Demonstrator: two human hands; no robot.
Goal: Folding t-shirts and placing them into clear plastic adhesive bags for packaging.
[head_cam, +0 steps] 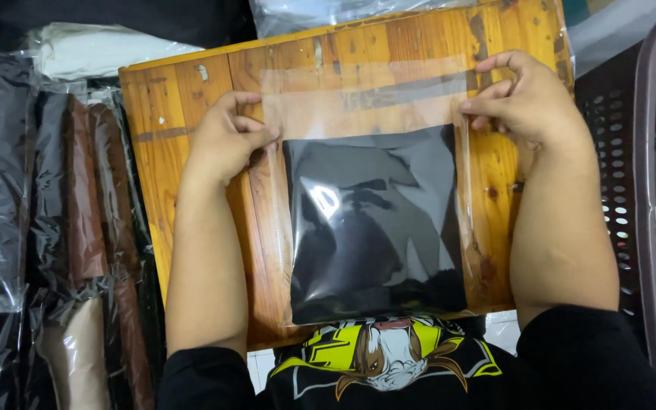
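A clear plastic bag [358, 99] lies flat on a wooden board [183, 114], with a folded black garment [373, 220] inside its lower part. My left hand [225, 137] pinches the bag's left edge just above the garment. My right hand [529, 95] grips the bag's right edge near its upper corner. The bag's empty top stretches between both hands.
Stacks of bagged garments [77, 228] in black, brown and beige stand at the left. A dark plastic basket [632, 152] sits at the right. More plastic-wrapped items [92, 45] lie behind the board.
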